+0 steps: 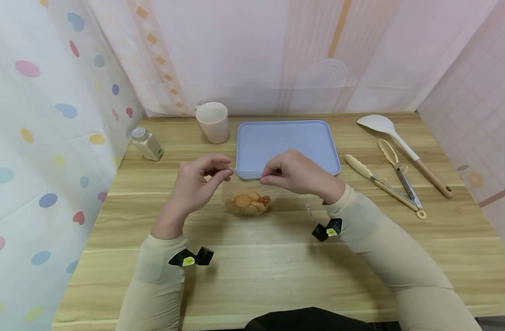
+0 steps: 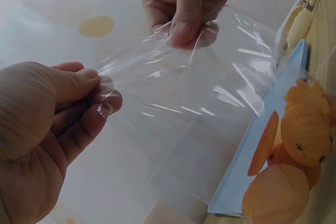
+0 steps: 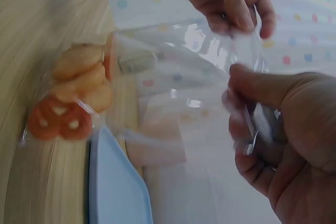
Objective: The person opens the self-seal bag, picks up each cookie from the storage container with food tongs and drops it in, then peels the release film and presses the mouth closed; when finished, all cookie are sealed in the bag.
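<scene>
Both hands hold a clear plastic bag (image 2: pixel 210 82) by its upper edge, above the wooden table. Thin round orange-brown crackers (image 1: pixel 243 201) lie at the bottom of the bag, along with a pretzel-shaped piece (image 3: pixel 59 119) seen in the right wrist view. My left hand (image 1: pixel 194 184) pinches one top corner between thumb and fingers. At the other corner, my right hand (image 1: pixel 291 172) grips the film, which bunches between its thumb and fingers. Between the hands the film is stretched and creased. Whether the bag's mouth is open, I cannot tell.
Behind the bag lies a blue tray (image 1: pixel 287 142), with a white mug (image 1: pixel 213 123) to its left. A shaker jar (image 1: pixel 146 144) stands at the far left. On the right are cream-tipped tongs (image 1: pixel 385 184) and a white ladle with a wooden handle (image 1: pixel 405 149).
</scene>
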A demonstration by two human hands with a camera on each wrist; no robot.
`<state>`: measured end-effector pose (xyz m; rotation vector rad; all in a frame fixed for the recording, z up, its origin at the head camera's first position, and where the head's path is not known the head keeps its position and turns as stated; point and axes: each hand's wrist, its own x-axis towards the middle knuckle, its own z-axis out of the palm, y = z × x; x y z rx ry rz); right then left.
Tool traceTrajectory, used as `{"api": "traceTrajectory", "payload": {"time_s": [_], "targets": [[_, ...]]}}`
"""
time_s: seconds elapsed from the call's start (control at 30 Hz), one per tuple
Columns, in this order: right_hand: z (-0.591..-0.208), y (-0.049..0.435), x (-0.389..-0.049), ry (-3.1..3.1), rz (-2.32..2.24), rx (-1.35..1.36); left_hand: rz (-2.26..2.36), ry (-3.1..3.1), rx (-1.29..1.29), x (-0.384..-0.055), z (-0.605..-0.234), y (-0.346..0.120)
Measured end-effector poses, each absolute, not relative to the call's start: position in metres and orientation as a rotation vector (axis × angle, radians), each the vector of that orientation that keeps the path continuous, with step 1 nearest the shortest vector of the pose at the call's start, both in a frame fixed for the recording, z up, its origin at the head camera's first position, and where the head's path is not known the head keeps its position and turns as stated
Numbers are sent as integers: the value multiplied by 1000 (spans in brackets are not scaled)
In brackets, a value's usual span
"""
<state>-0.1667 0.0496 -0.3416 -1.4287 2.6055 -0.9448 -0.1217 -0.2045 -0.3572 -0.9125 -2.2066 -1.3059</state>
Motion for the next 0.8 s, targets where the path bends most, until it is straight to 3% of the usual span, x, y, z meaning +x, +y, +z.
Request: {"api": "traceTrajectory", "payload": {"time_s": [0.43,0.8], "targets": [[-348,84,-167,2423,-1210,-1261,-1472,-2239,-921,-121,-359,-205],[-357,77,-164,2494,-1133,-1364,-1499,-2326,-962,-120,-362,-193]]}}
